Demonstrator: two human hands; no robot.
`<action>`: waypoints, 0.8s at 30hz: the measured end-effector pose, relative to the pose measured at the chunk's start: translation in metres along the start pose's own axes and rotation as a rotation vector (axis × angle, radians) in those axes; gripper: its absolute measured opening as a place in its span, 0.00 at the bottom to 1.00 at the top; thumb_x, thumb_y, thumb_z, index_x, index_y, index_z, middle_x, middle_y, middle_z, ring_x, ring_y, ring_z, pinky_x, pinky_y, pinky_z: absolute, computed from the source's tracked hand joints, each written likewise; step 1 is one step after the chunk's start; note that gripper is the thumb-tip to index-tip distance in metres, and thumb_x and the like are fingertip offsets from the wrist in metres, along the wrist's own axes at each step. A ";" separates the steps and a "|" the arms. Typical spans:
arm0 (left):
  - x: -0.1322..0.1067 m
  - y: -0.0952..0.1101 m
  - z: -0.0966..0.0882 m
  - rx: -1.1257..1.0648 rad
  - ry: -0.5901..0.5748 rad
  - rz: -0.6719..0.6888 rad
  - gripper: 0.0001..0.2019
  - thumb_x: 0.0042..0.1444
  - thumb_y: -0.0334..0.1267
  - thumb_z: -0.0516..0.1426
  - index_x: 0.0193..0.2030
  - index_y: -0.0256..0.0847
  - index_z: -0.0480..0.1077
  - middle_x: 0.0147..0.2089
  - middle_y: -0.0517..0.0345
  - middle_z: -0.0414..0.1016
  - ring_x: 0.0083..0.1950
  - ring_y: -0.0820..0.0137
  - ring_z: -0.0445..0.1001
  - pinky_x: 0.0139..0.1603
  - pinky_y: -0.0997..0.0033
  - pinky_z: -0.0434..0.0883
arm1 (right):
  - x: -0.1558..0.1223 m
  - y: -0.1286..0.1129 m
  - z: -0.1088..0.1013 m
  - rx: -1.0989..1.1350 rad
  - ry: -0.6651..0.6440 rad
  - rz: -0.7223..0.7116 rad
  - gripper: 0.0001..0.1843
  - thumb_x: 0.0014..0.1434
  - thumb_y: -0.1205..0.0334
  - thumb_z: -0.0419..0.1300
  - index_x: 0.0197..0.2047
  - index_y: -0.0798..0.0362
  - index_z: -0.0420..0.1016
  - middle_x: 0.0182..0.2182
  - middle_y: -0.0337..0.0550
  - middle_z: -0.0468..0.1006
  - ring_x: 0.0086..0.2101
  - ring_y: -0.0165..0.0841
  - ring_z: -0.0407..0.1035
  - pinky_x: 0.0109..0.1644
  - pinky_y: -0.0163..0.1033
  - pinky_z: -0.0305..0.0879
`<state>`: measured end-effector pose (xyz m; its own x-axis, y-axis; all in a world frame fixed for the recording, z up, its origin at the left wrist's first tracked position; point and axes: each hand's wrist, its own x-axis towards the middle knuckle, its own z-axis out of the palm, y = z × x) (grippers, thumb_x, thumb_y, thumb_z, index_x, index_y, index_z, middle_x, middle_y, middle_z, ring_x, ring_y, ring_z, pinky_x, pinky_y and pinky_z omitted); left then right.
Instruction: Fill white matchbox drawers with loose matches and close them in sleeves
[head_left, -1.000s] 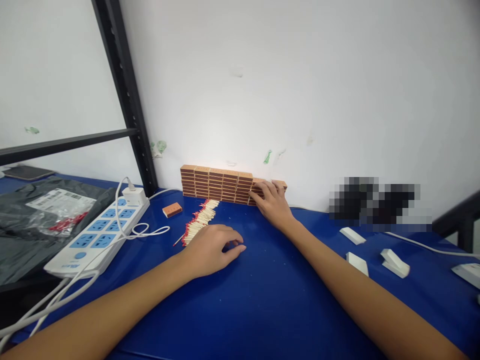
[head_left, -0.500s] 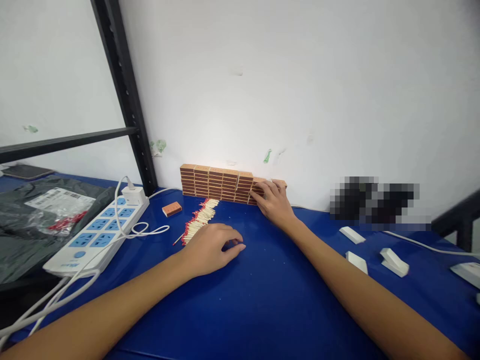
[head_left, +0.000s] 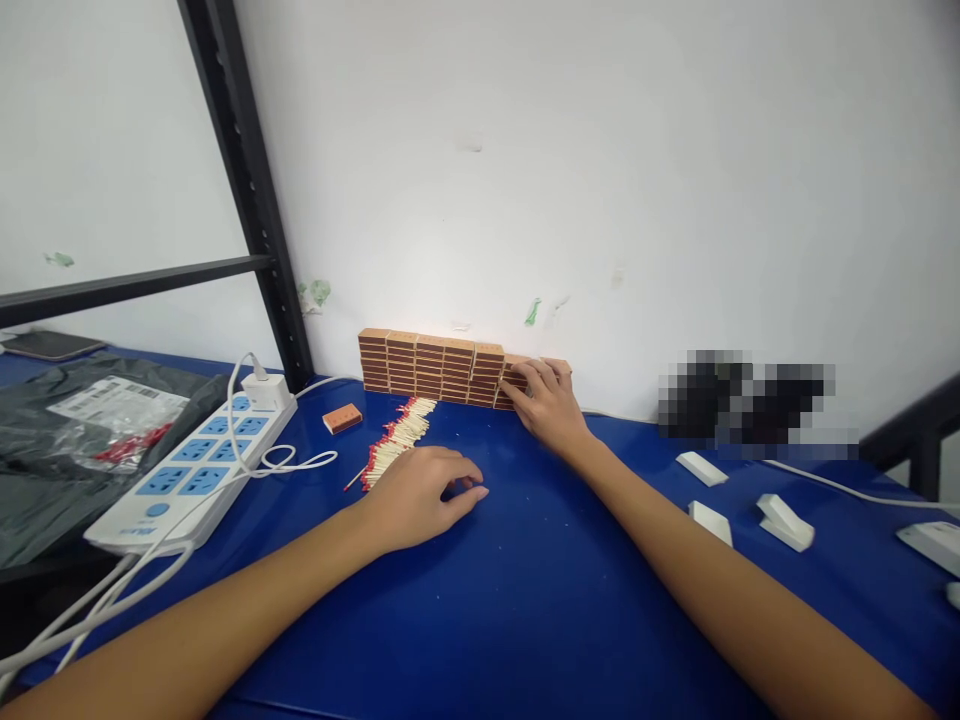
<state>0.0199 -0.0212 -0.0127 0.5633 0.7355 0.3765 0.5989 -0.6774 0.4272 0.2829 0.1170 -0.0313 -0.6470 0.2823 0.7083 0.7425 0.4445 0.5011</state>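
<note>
Brown matchboxes are stacked in columns as a low row (head_left: 431, 368) against the wall. At the row's right end, my right hand (head_left: 551, 400) has its fingers bent over the matchboxes, gripping one there; the hand covers most of it. My left hand (head_left: 431, 495) rests on the blue table, holding nothing, with thumb and fingers apart. Just behind it lies a heap of red-tipped matches (head_left: 397, 440), partly hidden by that hand. A single matchbox (head_left: 343, 418) lies flat to the left of the heap.
On the left are a white power strip (head_left: 184, 470) with looping cables and a dark plastic bag (head_left: 45, 440). Several white blocks (head_left: 786, 522) lie on the right, near a blurred dark patch (head_left: 750, 395). A black metal post (head_left: 251, 160) rises at the left.
The view shifts very slightly. Both hands and the matchboxes stay where they were.
</note>
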 end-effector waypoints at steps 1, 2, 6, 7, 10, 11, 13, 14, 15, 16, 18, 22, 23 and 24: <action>0.000 0.000 0.000 0.001 0.001 -0.002 0.08 0.66 0.42 0.61 0.45 0.44 0.81 0.41 0.60 0.84 0.41 0.68 0.80 0.45 0.67 0.72 | 0.000 0.000 0.000 0.006 -0.010 0.007 0.17 0.69 0.69 0.56 0.55 0.52 0.82 0.56 0.58 0.77 0.61 0.46 0.61 0.69 0.57 0.51; 0.000 0.000 0.000 0.001 0.001 -0.003 0.08 0.66 0.42 0.61 0.45 0.44 0.81 0.41 0.60 0.84 0.41 0.68 0.80 0.45 0.67 0.72 | 0.000 0.000 0.000 0.012 -0.020 0.013 0.17 0.68 0.69 0.56 0.55 0.51 0.81 0.57 0.58 0.76 0.61 0.47 0.61 0.69 0.57 0.50; 0.000 0.000 -0.001 0.002 0.003 0.004 0.08 0.66 0.42 0.61 0.45 0.44 0.81 0.40 0.59 0.84 0.40 0.68 0.80 0.45 0.67 0.72 | 0.001 -0.001 -0.001 0.035 -0.053 0.037 0.18 0.68 0.69 0.56 0.55 0.50 0.81 0.58 0.57 0.76 0.61 0.47 0.60 0.68 0.58 0.50; 0.000 0.001 -0.001 0.004 0.004 0.007 0.08 0.66 0.42 0.61 0.45 0.44 0.81 0.40 0.59 0.84 0.40 0.68 0.80 0.45 0.67 0.72 | 0.001 -0.001 -0.001 0.037 -0.049 0.038 0.17 0.68 0.69 0.56 0.55 0.50 0.81 0.57 0.57 0.76 0.61 0.47 0.60 0.68 0.58 0.50; 0.000 0.001 -0.001 0.004 0.002 0.010 0.08 0.66 0.42 0.61 0.45 0.44 0.81 0.40 0.59 0.84 0.40 0.67 0.80 0.45 0.67 0.72 | 0.001 0.000 -0.002 0.042 -0.019 0.025 0.16 0.68 0.68 0.57 0.55 0.52 0.81 0.56 0.58 0.76 0.61 0.47 0.61 0.67 0.57 0.52; 0.000 0.001 -0.001 0.003 0.000 0.009 0.08 0.66 0.42 0.61 0.45 0.44 0.81 0.41 0.59 0.84 0.41 0.67 0.80 0.45 0.67 0.72 | 0.001 0.000 -0.002 0.045 -0.007 0.027 0.16 0.68 0.68 0.57 0.54 0.52 0.81 0.56 0.58 0.76 0.60 0.47 0.61 0.66 0.57 0.52; -0.001 0.001 -0.001 0.001 -0.002 0.008 0.08 0.66 0.42 0.61 0.45 0.44 0.81 0.41 0.59 0.84 0.41 0.67 0.80 0.45 0.67 0.72 | 0.000 0.001 -0.002 0.054 0.015 0.061 0.16 0.67 0.68 0.57 0.55 0.52 0.80 0.55 0.57 0.76 0.58 0.47 0.63 0.65 0.56 0.54; -0.001 0.001 -0.001 0.000 -0.002 0.006 0.08 0.66 0.42 0.61 0.45 0.44 0.81 0.41 0.59 0.84 0.41 0.67 0.80 0.45 0.67 0.72 | 0.000 0.001 -0.002 0.057 0.029 0.094 0.16 0.67 0.68 0.57 0.55 0.52 0.79 0.55 0.56 0.76 0.57 0.47 0.63 0.64 0.55 0.54; -0.001 0.001 -0.001 0.000 -0.001 0.004 0.09 0.66 0.43 0.61 0.45 0.44 0.81 0.41 0.59 0.84 0.41 0.67 0.80 0.45 0.67 0.72 | 0.000 0.001 -0.003 0.058 0.045 0.133 0.17 0.66 0.68 0.57 0.56 0.52 0.78 0.54 0.56 0.77 0.57 0.46 0.64 0.63 0.55 0.54; -0.001 0.001 -0.002 0.001 -0.001 0.003 0.09 0.67 0.43 0.61 0.45 0.45 0.81 0.41 0.59 0.84 0.41 0.67 0.80 0.44 0.67 0.72 | 0.001 0.001 -0.003 0.055 0.065 0.174 0.17 0.66 0.69 0.57 0.56 0.53 0.78 0.54 0.55 0.77 0.57 0.46 0.64 0.62 0.55 0.54; -0.001 0.002 -0.002 0.004 -0.002 0.001 0.09 0.67 0.43 0.61 0.45 0.45 0.81 0.41 0.59 0.84 0.41 0.67 0.80 0.44 0.67 0.72 | 0.001 0.000 -0.005 0.035 0.102 0.245 0.16 0.66 0.69 0.57 0.55 0.54 0.77 0.52 0.55 0.77 0.56 0.46 0.64 0.62 0.54 0.54; 0.000 0.002 -0.002 0.005 -0.010 -0.004 0.09 0.67 0.43 0.61 0.45 0.45 0.81 0.41 0.59 0.84 0.41 0.67 0.80 0.45 0.67 0.72 | -0.001 0.000 -0.007 -0.032 0.106 0.306 0.09 0.67 0.63 0.58 0.47 0.55 0.77 0.46 0.55 0.77 0.50 0.46 0.65 0.57 0.52 0.55; 0.000 0.001 -0.002 0.004 -0.009 -0.004 0.09 0.67 0.43 0.61 0.45 0.45 0.81 0.41 0.59 0.84 0.41 0.67 0.80 0.45 0.67 0.72 | -0.002 0.000 -0.007 -0.046 0.088 0.301 0.09 0.68 0.61 0.58 0.46 0.55 0.77 0.44 0.54 0.77 0.48 0.46 0.65 0.55 0.51 0.56; 0.000 0.001 -0.002 0.004 -0.008 -0.001 0.09 0.67 0.43 0.61 0.45 0.45 0.81 0.41 0.59 0.84 0.41 0.67 0.80 0.45 0.67 0.72 | -0.003 -0.001 -0.007 -0.056 0.063 0.289 0.10 0.68 0.59 0.58 0.46 0.55 0.77 0.43 0.54 0.77 0.47 0.46 0.65 0.53 0.50 0.56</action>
<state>0.0194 -0.0223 -0.0109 0.5670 0.7363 0.3693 0.6020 -0.6765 0.4243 0.2854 0.1099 -0.0302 -0.3970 0.3364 0.8539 0.9037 0.3057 0.2997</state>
